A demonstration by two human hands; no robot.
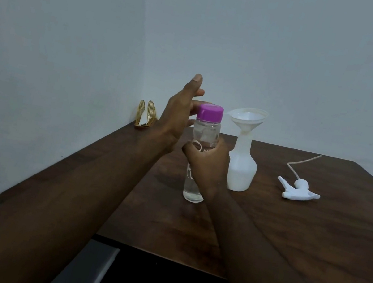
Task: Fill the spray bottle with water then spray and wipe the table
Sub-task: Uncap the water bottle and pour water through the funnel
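A clear water bottle point(193, 190) with a purple cap point(210, 113) stands upright on the dark wooden table point(313, 238). My right hand point(209, 164) grips its middle. My left hand point(180, 113) is raised beside the cap with its fingers spread, close to the cap's left side. Just to the right stands the white spray bottle point(241, 168) with a white funnel point(248, 118) set in its neck. The white spray head point(297, 189) with its thin tube lies on the table further right, apart from the bottle.
A gold wire napkin holder point(146, 115) with a white napkin sits in the far left corner against the wall. The table's near edge point(161, 251) runs below my forearms. Walls close off the left and back.
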